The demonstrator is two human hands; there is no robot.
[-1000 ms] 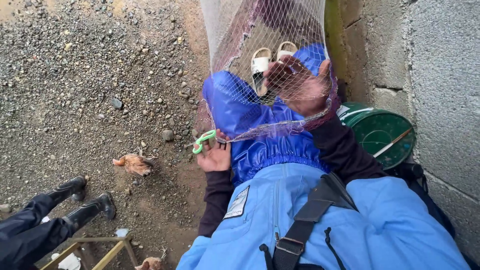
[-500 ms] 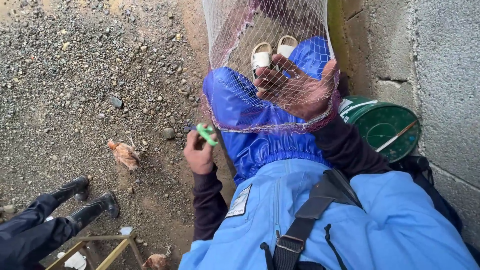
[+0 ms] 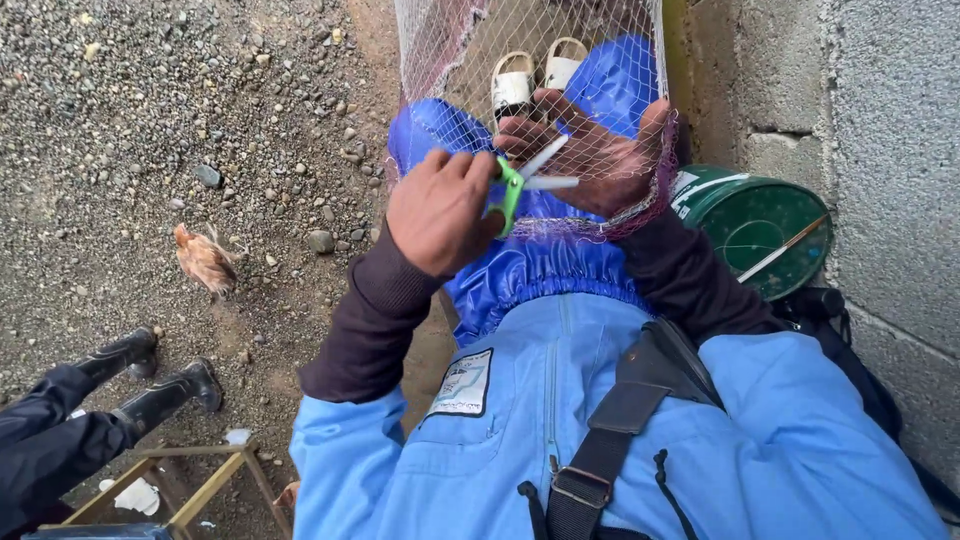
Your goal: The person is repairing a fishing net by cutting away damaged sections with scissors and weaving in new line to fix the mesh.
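Note:
My left hand (image 3: 440, 208) grips small green-handled scissors (image 3: 522, 180) with the blades apart, pointing at the net. A fine pinkish mesh net (image 3: 470, 60) hangs down over my blue-trousered knees (image 3: 540, 260). My right hand (image 3: 600, 150) is under the mesh, fingers spread, holding the net's lower edge taut. The scissor blades lie right against that hand and the mesh. My white sandals (image 3: 538, 75) show through the net further down.
A green bucket (image 3: 760, 225) with a stick in it stands at my right beside a grey block wall (image 3: 880, 150). A brown chick (image 3: 203, 258) walks on the gravel at left. Another person's black boots (image 3: 150, 385) and a wooden frame (image 3: 190, 490) are at lower left.
My left hand has risen from beside my knee up to the net, bringing the scissors to my right hand. The chick has shifted left on the gravel.

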